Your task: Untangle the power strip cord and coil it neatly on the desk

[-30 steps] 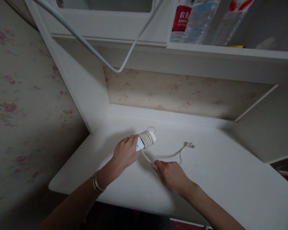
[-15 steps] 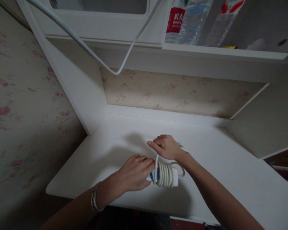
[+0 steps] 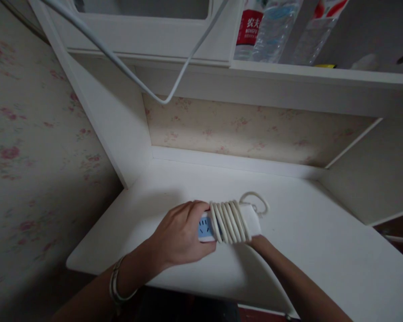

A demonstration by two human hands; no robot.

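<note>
My left hand (image 3: 186, 232) is closed around the left end of a white power strip (image 3: 251, 219), thumb side up, beside its blue socket face (image 3: 204, 227). Several turns of an off-white cord (image 3: 231, 221) are wrapped side by side about the strip's middle. My right hand (image 3: 257, 242) is under the strip's right end; its fingers are hidden, so their grip cannot be made out. A loop of cord (image 3: 255, 194) sticks out past the strip's far right side. The strip is held above the white desk (image 3: 174, 179).
A grey-white cable (image 3: 163, 102) hangs in front of the cupboard, above the desk. Plastic bottles (image 3: 272, 33) stand on the upper right shelf (image 3: 315, 74). Floral wallpaper (image 3: 10, 152) covers the wall at left, and a side panel (image 3: 372, 174) borders the desk at right.
My right hand has moved from above the strip, where it was in a fist at the cord, down beneath it. The strip has tilted, showing more of its sockets and right end.
</note>
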